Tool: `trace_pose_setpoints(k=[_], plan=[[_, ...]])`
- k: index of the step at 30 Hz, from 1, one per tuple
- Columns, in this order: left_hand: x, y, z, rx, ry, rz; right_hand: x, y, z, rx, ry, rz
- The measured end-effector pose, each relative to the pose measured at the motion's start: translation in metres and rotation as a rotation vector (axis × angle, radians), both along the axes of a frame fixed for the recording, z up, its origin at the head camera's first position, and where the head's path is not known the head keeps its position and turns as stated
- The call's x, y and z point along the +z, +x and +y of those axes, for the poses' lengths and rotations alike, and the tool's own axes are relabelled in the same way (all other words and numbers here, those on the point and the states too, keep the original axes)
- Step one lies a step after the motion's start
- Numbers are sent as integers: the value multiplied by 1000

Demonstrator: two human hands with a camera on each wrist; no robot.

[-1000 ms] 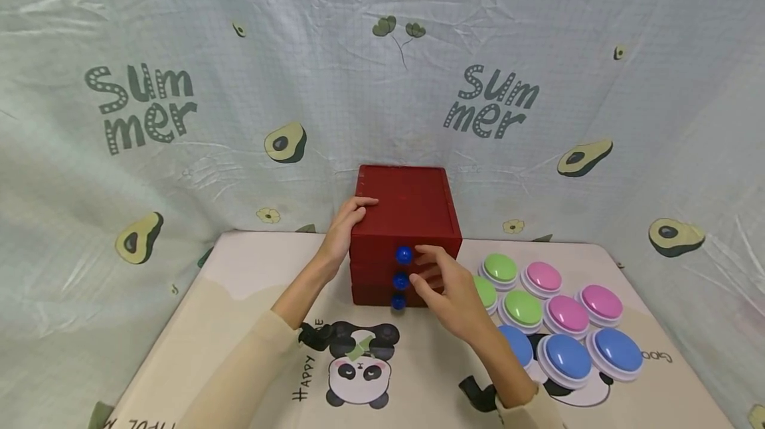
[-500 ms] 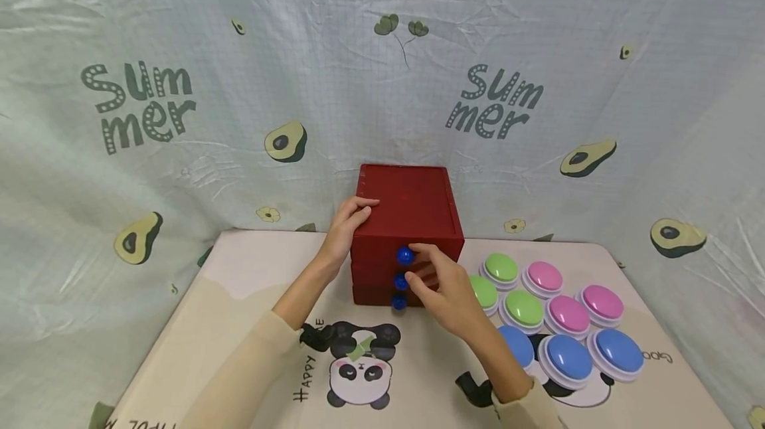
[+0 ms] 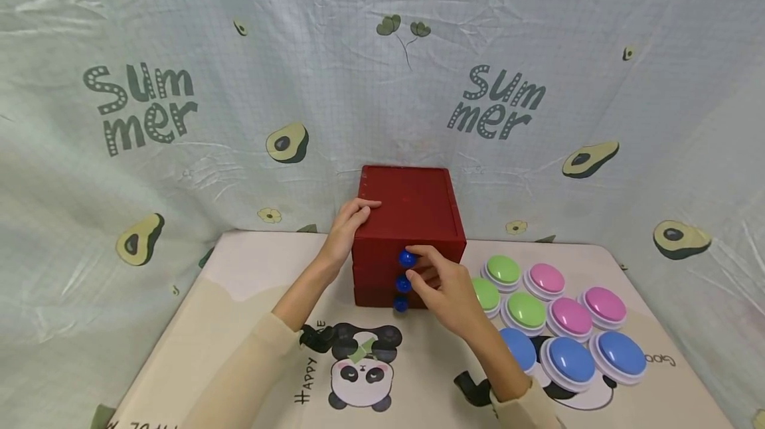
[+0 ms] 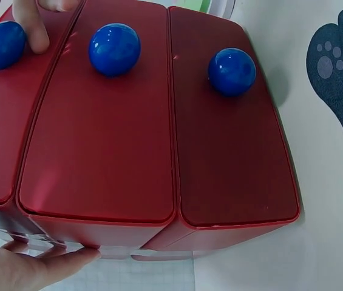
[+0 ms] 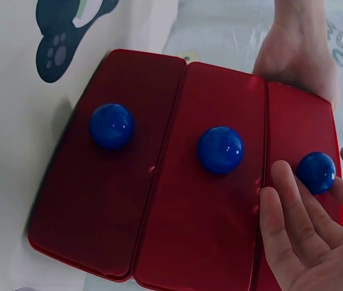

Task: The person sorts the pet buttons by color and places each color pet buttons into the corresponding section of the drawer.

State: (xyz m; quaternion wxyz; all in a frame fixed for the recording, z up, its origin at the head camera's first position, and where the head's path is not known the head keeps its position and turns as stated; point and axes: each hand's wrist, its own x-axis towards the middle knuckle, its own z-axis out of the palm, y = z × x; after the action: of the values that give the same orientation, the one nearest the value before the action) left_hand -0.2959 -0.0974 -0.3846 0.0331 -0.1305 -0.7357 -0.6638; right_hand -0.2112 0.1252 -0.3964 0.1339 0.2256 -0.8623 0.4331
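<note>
A red three-drawer box (image 3: 409,203) stands at the back of the table, its drawers shut. Blue round knobs sit one above another on its front. My left hand (image 3: 346,230) rests against the box's left side and upper edge, with fingers reaching over the top; in the left wrist view its fingers (image 4: 68,260) lie fairly straight. My right hand (image 3: 448,289) is at the top knob (image 5: 315,172), holding it between two fingers. The thumb is apart from that knob in the right wrist view. Below it are the middle knob (image 5: 220,150) and bottom knob (image 5: 111,126).
Several push buttons in green (image 3: 526,310), pink (image 3: 570,316) and blue (image 3: 571,358) stand on the table right of the box. A printed panda (image 3: 361,376) decorates the tabletop in front. A patterned cloth (image 3: 323,84) hangs behind the box.
The right hand has moved slightly left, from just beside the top knob onto it. My left hand has stayed on the box. The drawers look unchanged.
</note>
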Motion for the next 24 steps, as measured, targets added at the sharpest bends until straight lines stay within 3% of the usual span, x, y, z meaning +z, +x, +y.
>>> trace_pose_setpoints(k=[14, 24], plan=[[-4, -1, -3, -26, 0, -16, -3, 0, -7, -12, -41, -41], [-1, 2, -6, -53, -15, -26, -3, 0, -13, -69, -51, 1]])
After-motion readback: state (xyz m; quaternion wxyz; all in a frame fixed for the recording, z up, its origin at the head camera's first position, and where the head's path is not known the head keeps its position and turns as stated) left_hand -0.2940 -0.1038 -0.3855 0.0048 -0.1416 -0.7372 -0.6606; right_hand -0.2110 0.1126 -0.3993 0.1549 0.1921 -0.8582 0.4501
